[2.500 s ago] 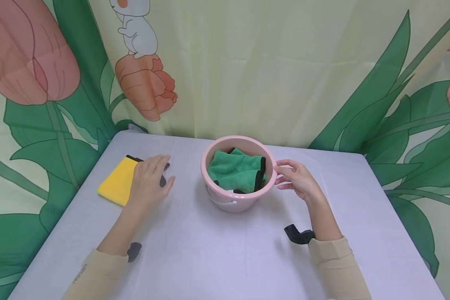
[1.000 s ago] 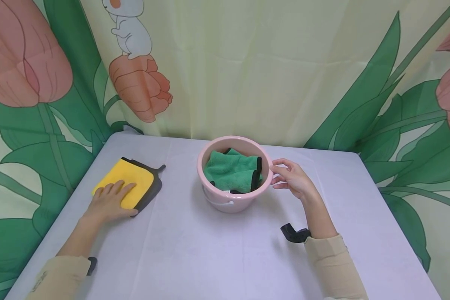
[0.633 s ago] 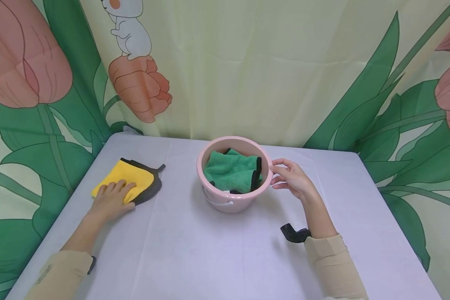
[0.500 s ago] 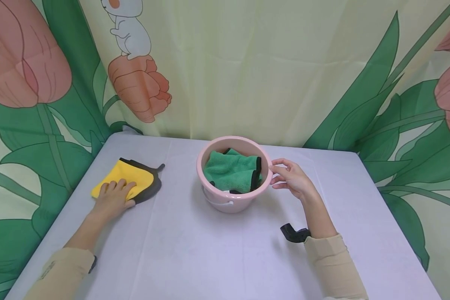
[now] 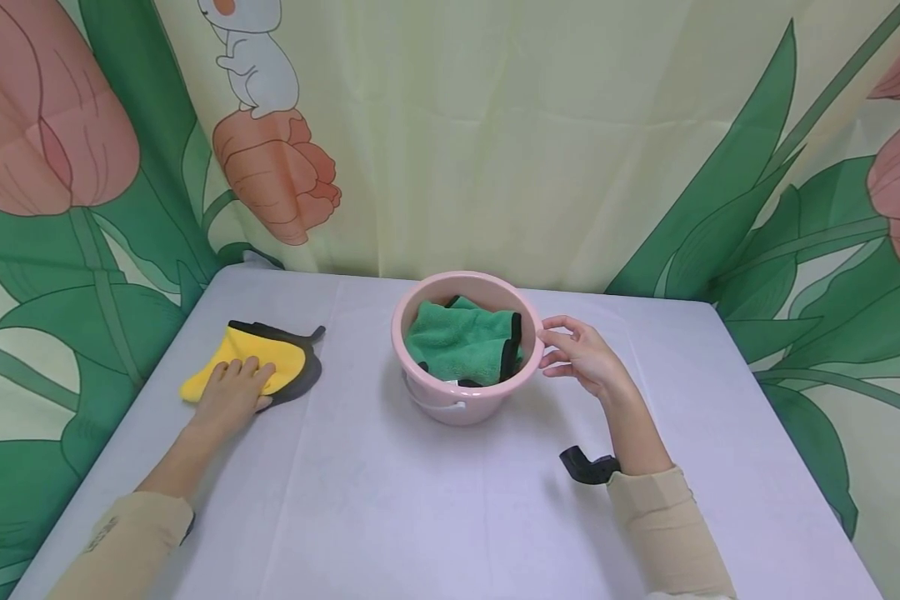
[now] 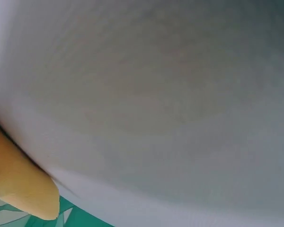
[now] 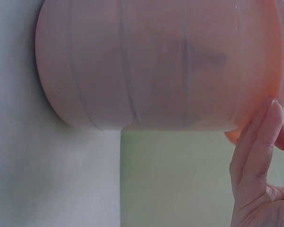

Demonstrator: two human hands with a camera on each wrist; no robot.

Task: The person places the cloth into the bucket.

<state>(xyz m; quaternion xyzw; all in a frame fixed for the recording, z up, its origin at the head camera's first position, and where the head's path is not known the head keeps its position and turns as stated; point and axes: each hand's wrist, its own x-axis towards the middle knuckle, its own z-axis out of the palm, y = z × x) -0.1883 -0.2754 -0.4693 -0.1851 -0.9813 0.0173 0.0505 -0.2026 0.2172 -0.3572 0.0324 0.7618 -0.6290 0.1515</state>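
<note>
On the left of the table lies a folded yellow and grey cloth (image 5: 283,358) with black edging and a small loop at its far right corner. My left hand (image 5: 228,398) is over its near side, fingers bent into the bunched yellow fabric; the thumb is by the grey edge. A pink bucket (image 5: 465,406) stands upright at the middle, a green cloth (image 5: 461,342) with black edging inside it. My right hand (image 5: 588,357) touches the bucket's right rim with its fingertips. In the right wrist view, extended fingers (image 7: 260,151) meet the bucket just under the rim.
A white table (image 5: 420,517) bears everything. Behind it hangs a pale curtain (image 5: 495,150) printed with tulips and a rabbit on a carrot. The bucket's white handle (image 5: 438,406) hangs down its front. A black wrist device (image 5: 588,465) juts from the right sleeve.
My left hand has come down onto the yellow and grey cloth and bunched its near side, shifting slightly forward. The right hand stays at the bucket's rim.
</note>
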